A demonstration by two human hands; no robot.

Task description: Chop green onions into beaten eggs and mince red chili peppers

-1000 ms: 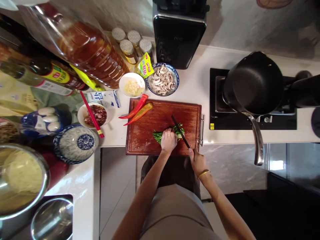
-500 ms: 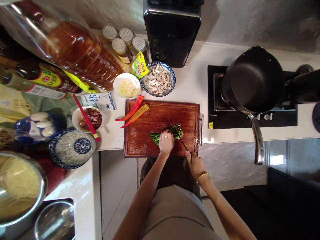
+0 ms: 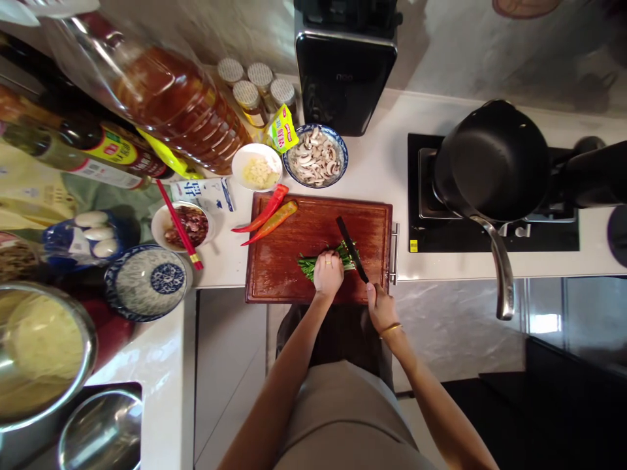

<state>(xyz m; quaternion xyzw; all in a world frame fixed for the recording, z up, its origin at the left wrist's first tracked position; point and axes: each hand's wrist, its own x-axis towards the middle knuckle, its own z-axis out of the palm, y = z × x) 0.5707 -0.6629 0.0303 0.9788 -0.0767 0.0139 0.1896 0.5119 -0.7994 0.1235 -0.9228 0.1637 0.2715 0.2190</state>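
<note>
A bunch of chopped green stalks, perhaps scallions (image 3: 307,266), lies on the wooden cutting board (image 3: 313,222). My left hand (image 3: 328,274) presses down on the bunch with its fingers curled around it. My right hand (image 3: 381,308) grips the handle of a dark-bladed knife (image 3: 349,241). The blade slants across the right end of the greens, its flat side turned partly up. Cut bits sit near the blade, mostly hidden by it. At the board's upper left rest a red chili pepper (image 3: 267,212) and an orange chili pepper (image 3: 274,224).
Behind the board stand a bowl of sliced mushrooms (image 3: 344,145) and a bowl of minced garlic (image 3: 238,181). A meat bowl (image 3: 157,230) with red chopsticks (image 3: 177,222) is at left, near an empty patterned bowl (image 3: 128,287). A black pan (image 3: 490,163) sits on the stove (image 3: 421,241).
The knife blade has tilted, so more of its flat side shows. My left hand keeps holding the greens. The whole view has shifted slightly.
</note>
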